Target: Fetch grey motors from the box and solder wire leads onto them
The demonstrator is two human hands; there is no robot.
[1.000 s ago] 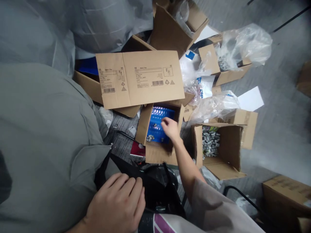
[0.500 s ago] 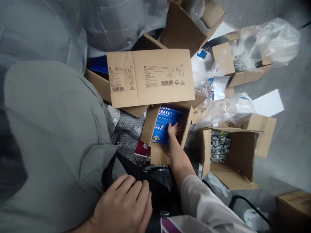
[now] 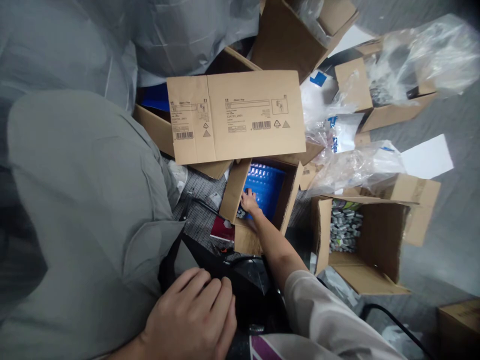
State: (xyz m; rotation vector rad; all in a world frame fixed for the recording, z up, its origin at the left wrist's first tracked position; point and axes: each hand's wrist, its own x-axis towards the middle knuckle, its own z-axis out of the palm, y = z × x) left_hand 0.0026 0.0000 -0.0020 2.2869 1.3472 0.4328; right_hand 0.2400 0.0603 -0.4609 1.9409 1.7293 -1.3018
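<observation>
My right hand (image 3: pixel 249 201) reaches into an open cardboard box, its fingers bent down against the blue dimpled tray (image 3: pixel 268 192) on the left side. Whatever lies under those fingertips is hidden. Beside the hand, a few small metal cylinders (image 3: pixel 240 213) rest in the tray's near left corner. The small cardboard box (image 3: pixel 234 195) around the tray has its near flap folded out. In the foreground, my left hand (image 3: pixel 191 312) is closed with its knuckles up, near my lap; its palm side is out of sight.
A flat printed cardboard sheet (image 3: pixel 258 117) lies across boxes behind. To the right, an open carton (image 3: pixel 380 235) holds many grey metal cylinders (image 3: pixel 343 227). Clear plastic bags (image 3: pixel 360 162) and more boxes crowd the back right. A dark red booklet (image 3: pixel 222 229) lies on the floor.
My right hand has moved left inside the box, from the tray's right side to where a single metal cylinder lay. Its spread fingers have curled. My left hand stays put.
</observation>
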